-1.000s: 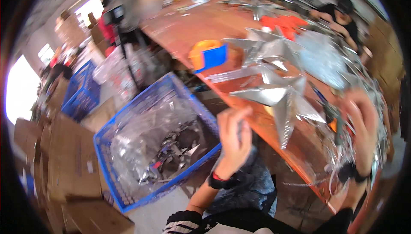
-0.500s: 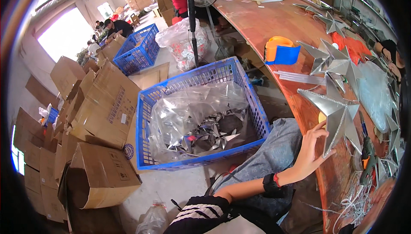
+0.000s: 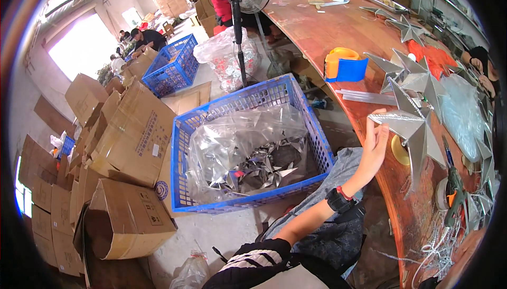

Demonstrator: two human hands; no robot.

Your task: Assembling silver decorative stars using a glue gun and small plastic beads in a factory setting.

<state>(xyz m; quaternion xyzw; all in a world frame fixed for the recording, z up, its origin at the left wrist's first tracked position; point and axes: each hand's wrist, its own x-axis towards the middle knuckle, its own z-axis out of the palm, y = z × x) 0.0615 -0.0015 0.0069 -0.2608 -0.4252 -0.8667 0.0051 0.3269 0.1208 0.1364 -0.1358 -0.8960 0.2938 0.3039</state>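
At the table's near edge: left hand (image 3: 374,149), fingers pinching the leftward tip of a silver foil star (image 3: 414,130), faceted, glossy, sharply pointed. Star lies flat on the reddish-brown wooden table (image 3: 338,30); its longest point runs down toward the person. Right hand: out of sight, state cannot be told. More silver stars (image 3: 409,77) lie just beyond. Orange-and-blue tape dispenser (image 3: 346,66) stands farther along. Blue plastic lattice crate (image 3: 248,141), lined with clear crinkled film, holds small silver stars on the floor beside brown cardboard boxes (image 3: 127,130).
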